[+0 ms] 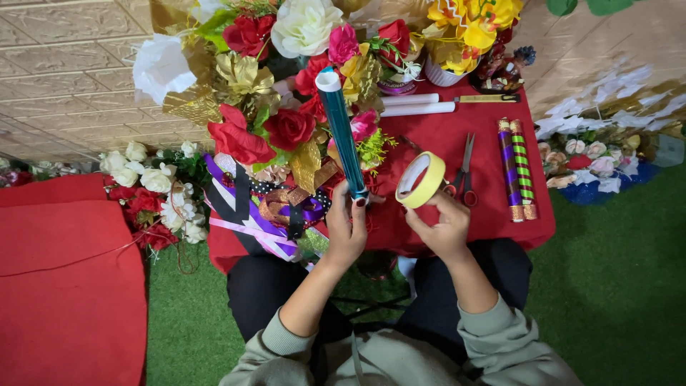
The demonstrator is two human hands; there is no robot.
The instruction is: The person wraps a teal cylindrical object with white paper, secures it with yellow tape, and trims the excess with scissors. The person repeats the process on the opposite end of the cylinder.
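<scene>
both hands are closed on things: my left hand [346, 227] grips the low end of a teal foil roll [342, 134], upright over the red counter [500, 229]; my right hand [441, 223] pinches a yellow tape roll [420, 179]. the foil roll looks light, slick and easily crushed, so holding low seems wise.

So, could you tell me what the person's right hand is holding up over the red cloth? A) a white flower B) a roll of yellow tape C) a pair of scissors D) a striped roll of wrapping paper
B: the right hand grips a roll of yellow tape by its lower edge, while the scissors and the striped rolls lie untouched on the red cloth.
</scene>
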